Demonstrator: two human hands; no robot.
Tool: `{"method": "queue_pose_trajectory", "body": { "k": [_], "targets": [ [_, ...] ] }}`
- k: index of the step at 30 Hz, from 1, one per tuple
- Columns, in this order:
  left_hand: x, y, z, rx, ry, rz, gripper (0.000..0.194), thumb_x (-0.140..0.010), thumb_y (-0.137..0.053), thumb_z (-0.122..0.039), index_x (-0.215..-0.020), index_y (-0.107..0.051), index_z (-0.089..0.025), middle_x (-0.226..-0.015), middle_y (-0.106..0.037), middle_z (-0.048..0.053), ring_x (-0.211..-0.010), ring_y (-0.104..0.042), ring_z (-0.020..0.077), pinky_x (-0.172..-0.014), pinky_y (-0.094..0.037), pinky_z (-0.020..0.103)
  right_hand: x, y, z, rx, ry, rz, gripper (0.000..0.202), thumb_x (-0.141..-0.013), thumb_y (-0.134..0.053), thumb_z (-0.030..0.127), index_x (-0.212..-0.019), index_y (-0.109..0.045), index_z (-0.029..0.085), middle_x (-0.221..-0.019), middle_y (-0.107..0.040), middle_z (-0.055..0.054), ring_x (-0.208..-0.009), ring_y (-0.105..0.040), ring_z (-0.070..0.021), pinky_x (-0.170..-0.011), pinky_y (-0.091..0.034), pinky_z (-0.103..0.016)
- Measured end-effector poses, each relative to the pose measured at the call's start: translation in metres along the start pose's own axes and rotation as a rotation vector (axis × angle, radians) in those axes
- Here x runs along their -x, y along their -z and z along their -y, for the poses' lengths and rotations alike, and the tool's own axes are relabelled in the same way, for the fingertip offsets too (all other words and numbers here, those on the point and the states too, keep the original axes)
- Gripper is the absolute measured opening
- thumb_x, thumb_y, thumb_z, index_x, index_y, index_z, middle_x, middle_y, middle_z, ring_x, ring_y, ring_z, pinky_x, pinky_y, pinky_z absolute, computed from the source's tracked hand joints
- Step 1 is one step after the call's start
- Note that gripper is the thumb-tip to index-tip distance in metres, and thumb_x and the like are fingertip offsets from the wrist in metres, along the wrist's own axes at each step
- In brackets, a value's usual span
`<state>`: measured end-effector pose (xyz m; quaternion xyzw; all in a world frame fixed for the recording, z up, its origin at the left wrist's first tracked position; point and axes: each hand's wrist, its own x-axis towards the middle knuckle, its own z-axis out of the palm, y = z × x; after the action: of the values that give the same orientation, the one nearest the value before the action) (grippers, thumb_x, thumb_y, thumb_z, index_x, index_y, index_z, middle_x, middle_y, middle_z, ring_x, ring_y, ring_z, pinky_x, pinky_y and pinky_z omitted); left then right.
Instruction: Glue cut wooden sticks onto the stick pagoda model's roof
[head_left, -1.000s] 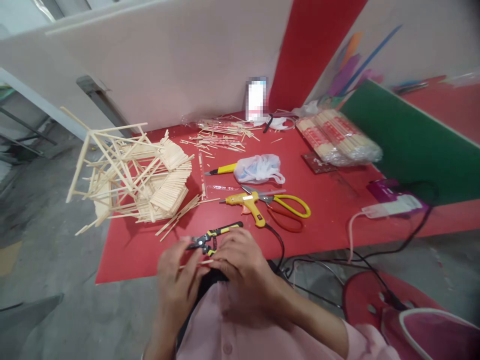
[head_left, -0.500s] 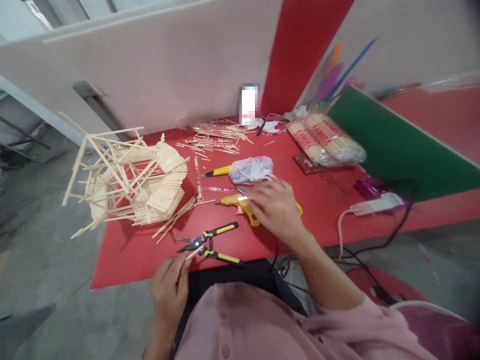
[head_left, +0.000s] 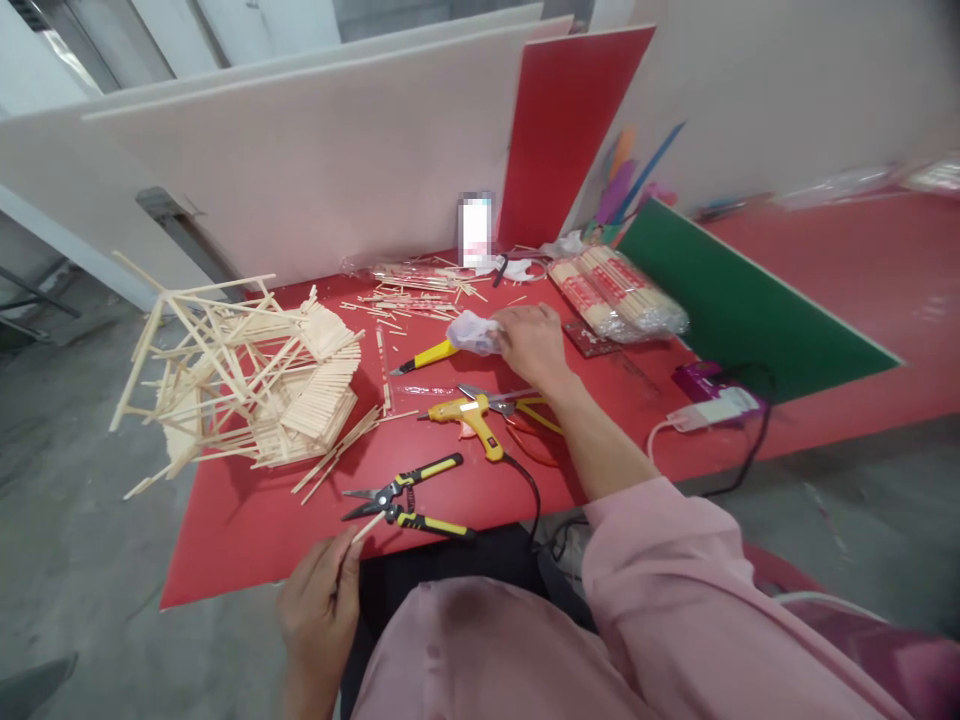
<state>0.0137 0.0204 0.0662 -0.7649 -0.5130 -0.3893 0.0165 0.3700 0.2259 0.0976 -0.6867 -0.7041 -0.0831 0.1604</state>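
Near the table's front edge my left hand [head_left: 322, 590] pinches a short wooden stick [head_left: 369, 527], close to black-and-yellow pliers [head_left: 386, 502] lying with their handles apart. My right hand [head_left: 531, 345] reaches over the middle of the table, its fingers closed at a crumpled white-and-blue plastic bag [head_left: 474, 332] and covering part of it. Left of the bag lies a yellow cutter knife [head_left: 431, 356]. Below it are a yellow glue gun [head_left: 472, 415] and another pair of pliers [head_left: 496, 402]. A model built of wooden sticks [head_left: 319, 395] stands at the left.
Loose sticks [head_left: 427, 285] lie at the back, near a phone [head_left: 475, 230] with a blurred screen. Wrapped stick bundles [head_left: 619, 290], a green board [head_left: 750, 300] and a white power strip [head_left: 716, 410] are on the right. The glue gun's cord runs over the front edge.
My right hand has moved up and away from the glue gun to the plastic bag, uncovering the pliers behind the gun. My left hand keeps the stick. The whole view has shifted slightly.
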Motion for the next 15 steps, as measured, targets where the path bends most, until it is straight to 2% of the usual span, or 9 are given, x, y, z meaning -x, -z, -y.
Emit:
{"method": "queue_pose_trajectory", "body": {
  "k": [3,7,11,15],
  "targets": [
    [-0.001,-0.002,0.0,-0.004,-0.008,-0.008,0.012,-0.094,-0.06,-0.021,-0.098,-0.07,-0.018,-0.081,-0.074,0.004,-0.069,-0.07,0.0132,-0.069,-0.053,0.021,0.002,0.019,-0.017,-0.09,-0.078,-0.08,0.041,-0.096,-0.042,0.04,-0.116,-0.066,0.015,-0.107,-0.071,-0.016,-0.096,-0.062,-0.029,-0.09,-0.043,-0.042],
    [-0.005,-0.006,0.0,0.001,-0.01,-0.001,0.013,-0.095,-0.059,-0.024,-0.096,-0.071,-0.019,-0.077,-0.073,0.002,-0.066,-0.069,0.0127,-0.066,-0.052,0.021,0.012,0.039,-0.048,-0.25,-0.185,-0.164,0.048,-0.094,-0.047,0.044,-0.13,-0.061,0.017,-0.12,-0.069,-0.015,-0.094,-0.064,-0.0269,-0.086,-0.048,-0.04],
    [-0.01,-0.008,-0.001,0.019,-0.014,0.0,0.012,-0.094,-0.059,-0.023,-0.097,-0.07,-0.019,-0.078,-0.074,0.002,-0.066,-0.07,0.013,-0.067,-0.052,0.021,0.029,0.052,-0.073,-0.17,-0.314,-0.173,0.048,-0.091,-0.053,0.045,-0.132,-0.062,0.022,-0.124,-0.067,-0.013,-0.106,-0.062,-0.0296,-0.094,-0.046,-0.045],
    [-0.011,-0.008,-0.001,0.032,-0.028,0.012,0.013,-0.094,-0.059,-0.022,-0.1,-0.07,-0.02,-0.081,-0.075,0.002,-0.069,-0.071,0.0138,-0.068,-0.053,0.022,0.047,0.057,-0.083,-0.007,-0.534,-0.145,0.047,-0.09,-0.054,0.044,-0.133,-0.062,0.025,-0.12,-0.065,-0.016,-0.109,-0.06,-0.0339,-0.091,-0.046,-0.049]
  ]
}}
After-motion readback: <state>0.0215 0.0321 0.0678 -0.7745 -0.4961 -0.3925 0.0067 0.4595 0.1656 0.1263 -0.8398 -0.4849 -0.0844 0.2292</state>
